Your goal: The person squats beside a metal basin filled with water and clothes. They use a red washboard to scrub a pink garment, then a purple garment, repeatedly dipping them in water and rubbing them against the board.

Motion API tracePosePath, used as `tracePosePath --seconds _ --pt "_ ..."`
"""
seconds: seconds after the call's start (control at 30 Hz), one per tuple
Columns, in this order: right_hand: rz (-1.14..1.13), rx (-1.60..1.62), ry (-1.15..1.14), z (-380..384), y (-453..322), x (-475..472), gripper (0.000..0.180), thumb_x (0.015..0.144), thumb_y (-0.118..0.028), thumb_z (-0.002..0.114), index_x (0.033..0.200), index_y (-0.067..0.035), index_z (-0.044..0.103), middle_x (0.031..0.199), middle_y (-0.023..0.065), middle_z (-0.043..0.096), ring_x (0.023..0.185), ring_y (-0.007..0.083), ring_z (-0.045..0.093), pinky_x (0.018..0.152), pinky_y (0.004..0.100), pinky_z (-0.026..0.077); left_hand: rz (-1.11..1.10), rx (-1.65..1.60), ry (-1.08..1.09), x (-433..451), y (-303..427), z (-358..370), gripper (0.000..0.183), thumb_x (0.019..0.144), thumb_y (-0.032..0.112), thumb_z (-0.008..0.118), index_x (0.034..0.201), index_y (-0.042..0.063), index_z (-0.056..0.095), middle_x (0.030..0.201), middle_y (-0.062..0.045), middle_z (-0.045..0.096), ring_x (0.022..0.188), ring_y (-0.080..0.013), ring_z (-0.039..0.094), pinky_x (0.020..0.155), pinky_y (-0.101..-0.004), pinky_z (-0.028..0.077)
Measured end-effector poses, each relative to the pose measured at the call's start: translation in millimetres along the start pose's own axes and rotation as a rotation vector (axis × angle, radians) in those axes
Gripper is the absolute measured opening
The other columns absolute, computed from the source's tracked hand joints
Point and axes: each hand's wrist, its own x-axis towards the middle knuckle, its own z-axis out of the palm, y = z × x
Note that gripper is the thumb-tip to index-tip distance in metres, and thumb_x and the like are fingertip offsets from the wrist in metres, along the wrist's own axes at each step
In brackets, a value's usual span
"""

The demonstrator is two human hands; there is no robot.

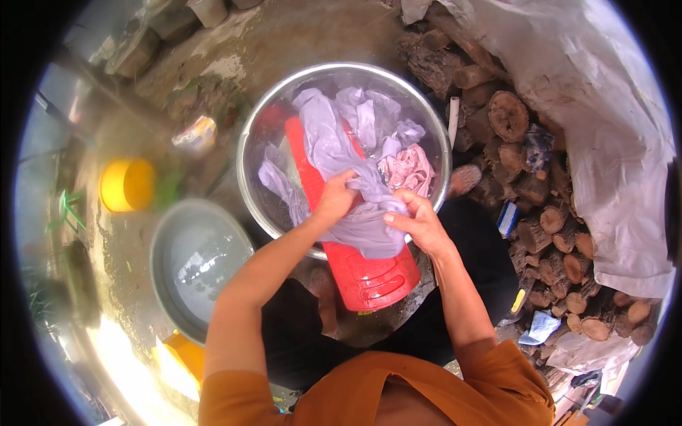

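A wet lavender garment lies bunched over a red plastic washboard. My left hand grips a fold of it near the middle of the board. On the other side, my right hand pinches the cloth between thumb and fingers. The washboard leans on the rim of a round metal basin, its lower end between my legs. More lavender cloth trails into the basin on both sides. Pink cloth is heaped inside at the right, beside my right hand. The board's ridges are partly hidden under the garment.
A grey plastic basin holding water stands at the left. Beyond it are a yellow bucket and a printed packet. Stacked firewood logs, partly under a pale plastic sheet, line the right. A white pipe stands beside the metal basin.
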Motion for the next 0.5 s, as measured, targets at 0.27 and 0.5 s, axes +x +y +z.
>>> tracePosePath --seconds 0.27,0.5 --pt "-0.336 -0.167 0.264 -33 -17 27 0.017 0.074 0.003 0.062 0.086 -0.004 0.054 0.078 -0.0035 0.051 0.077 0.0074 0.049 0.071 0.0205 0.038 -0.090 0.143 -0.299 7 59 -139 0.023 0.081 0.006 0.066 0.103 0.001 0.062 0.099 -0.007 0.065 0.091 -0.0140 0.059 0.079 -0.0279 0.047" --pt "-0.398 -0.429 0.034 48 -25 59 0.019 0.075 -0.003 0.066 0.089 -0.005 0.054 0.077 0.0032 0.055 0.076 0.0095 0.052 0.068 0.0261 0.043 0.222 0.573 -0.150 -20 66 -57 0.048 0.074 0.025 0.070 0.117 0.007 0.058 0.111 -0.020 0.059 0.106 -0.0354 0.057 0.093 -0.0424 0.045"
